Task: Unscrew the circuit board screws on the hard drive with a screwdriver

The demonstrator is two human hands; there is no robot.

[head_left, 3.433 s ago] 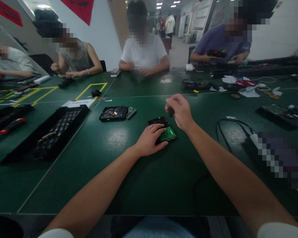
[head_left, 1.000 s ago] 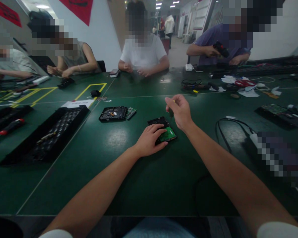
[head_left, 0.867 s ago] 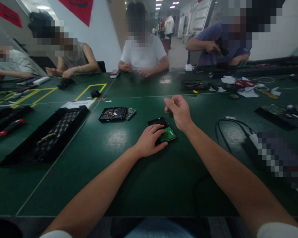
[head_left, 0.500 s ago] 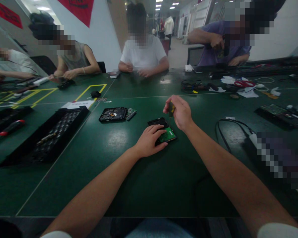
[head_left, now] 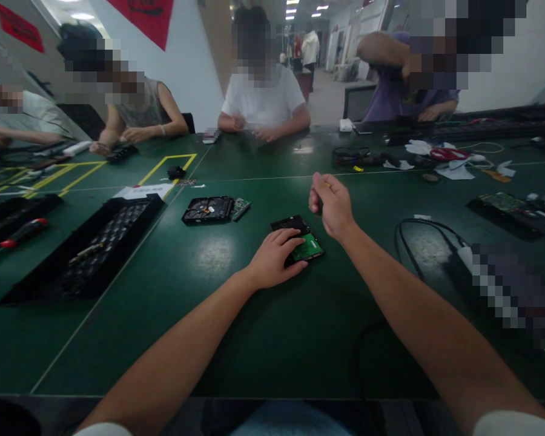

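Observation:
A hard drive [head_left: 300, 236] with a green circuit board on top lies on the green table [head_left: 263, 339] in front of me. My left hand [head_left: 275, 257] rests flat on its near left side, fingers pressed down on the board. My right hand [head_left: 331, 203] hovers just above the drive's far right corner, fingers closed round a small screwdriver [head_left: 317, 206] whose dark and yellow handle pokes out between thumb and fingers. Its tip points down toward the drive.
A second opened hard drive [head_left: 209, 209] lies to the left. A long black tray [head_left: 91, 245] with small parts sits further left. A black cable [head_left: 418, 233] loops at the right. Several other people sit round the table's far side.
My right hand has shifted slightly right and turned, hiding more of the screwdriver handle. My left hand stays on the drive. The person at the far right has raised an arm.

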